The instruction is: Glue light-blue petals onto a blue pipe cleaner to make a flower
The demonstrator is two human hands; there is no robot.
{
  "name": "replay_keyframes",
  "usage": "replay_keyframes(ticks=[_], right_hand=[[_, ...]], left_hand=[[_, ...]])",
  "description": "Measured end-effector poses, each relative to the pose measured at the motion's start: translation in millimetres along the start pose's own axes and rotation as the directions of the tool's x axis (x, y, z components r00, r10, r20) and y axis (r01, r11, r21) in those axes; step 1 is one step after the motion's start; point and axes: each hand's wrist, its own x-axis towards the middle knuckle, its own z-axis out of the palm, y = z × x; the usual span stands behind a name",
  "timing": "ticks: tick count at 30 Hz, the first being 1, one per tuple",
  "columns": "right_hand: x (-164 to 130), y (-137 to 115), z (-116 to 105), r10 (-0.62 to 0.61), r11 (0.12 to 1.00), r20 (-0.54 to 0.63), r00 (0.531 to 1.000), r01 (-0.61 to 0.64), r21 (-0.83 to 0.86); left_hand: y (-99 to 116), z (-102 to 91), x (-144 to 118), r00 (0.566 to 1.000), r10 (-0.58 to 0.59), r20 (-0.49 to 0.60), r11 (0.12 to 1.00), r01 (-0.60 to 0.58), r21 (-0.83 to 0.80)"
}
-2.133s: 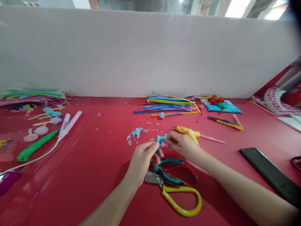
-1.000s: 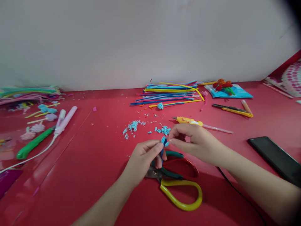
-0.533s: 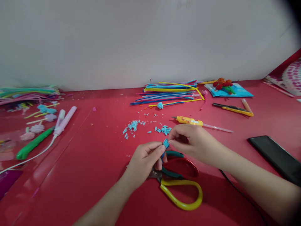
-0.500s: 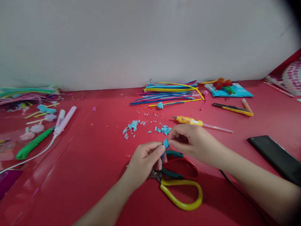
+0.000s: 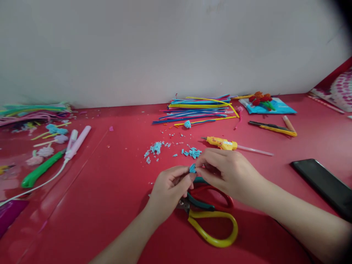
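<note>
Red tabletop point(image 5: 110, 205) under a pale wall, strewn with craft scraps. I see my left hand point(image 5: 168, 190) and right hand point(image 5: 228, 172) both pinching a small blue chenille piece point(image 5: 192, 168), held just above the yellow-handled scissors point(image 5: 211, 223). Beyond the scissors lie blue trimmings point(image 5: 192, 152) and a glue gun point(image 5: 222, 143). I judge a loose pinch could drop the piece among those trimmings, or untwist it.
</note>
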Motion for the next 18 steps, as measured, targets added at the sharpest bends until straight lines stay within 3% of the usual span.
replay_keyframes(ticks=[5, 10, 18], right_hand=[[-3.8, -6.6, -11.6, -0.064, 0.994, -0.149, 0.987, 0.076, 0.073], [-6.9, -10.0, -5.9, -0.182, 0.983, -0.125, 0.975, 0.183, -0.006], [-8.2, -10.5, 0.2, -0.151, 0.989, -0.111, 0.982, 0.149, -0.027]], left_hand=[[-3.6, -2.7, -3.5, 0.993, 0.117, -0.016, 0.993, -0.118, -0.017], [-5.7, -3.3, -4.2, 0.987, 0.159, -0.024, 0.987, -0.159, -0.007], [-7.8, -2.2, -4.5, 0.981, 0.194, -0.027, 0.978, -0.191, 0.083]])
